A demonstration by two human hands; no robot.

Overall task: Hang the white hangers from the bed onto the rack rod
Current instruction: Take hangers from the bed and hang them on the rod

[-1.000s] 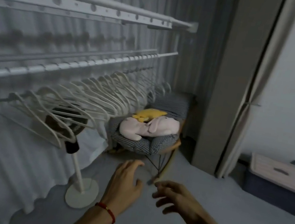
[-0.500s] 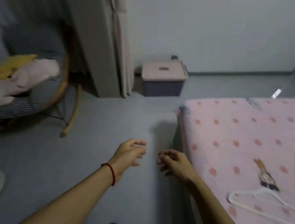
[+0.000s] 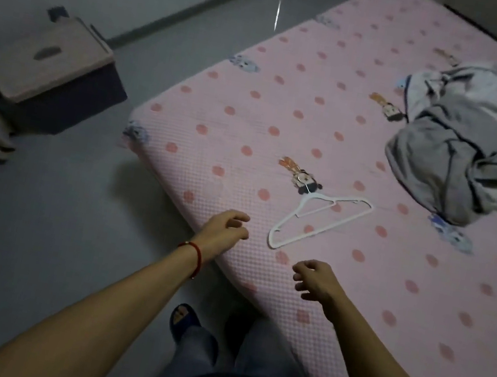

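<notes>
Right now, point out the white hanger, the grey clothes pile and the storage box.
white hanger (image 3: pixel 340 216): head view, on its lower bar.
grey clothes pile (image 3: pixel 465 153): head view, on its middle folds.
storage box (image 3: pixel 48 56): head view, on its lid.

Left grip (image 3: pixel 224 230), right grip (image 3: pixel 315 280): loose, empty

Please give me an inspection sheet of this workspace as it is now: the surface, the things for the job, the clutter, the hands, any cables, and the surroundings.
Surface: bed with a pink dotted cover, lying flat.
Job's things: one white hanger lies flat on the bed, near the edge; no hand touches it. The rack rod is not in view.
Clutter: a heap of grey clothes on the far right of the bed.
Hands: left hand and right hand hover at the bed edge, fingers loosely curled, holding nothing.
Cables: nothing seen.
Surroundings: grey floor; a lidded storage box on the floor at left; a slippered foot below.
</notes>
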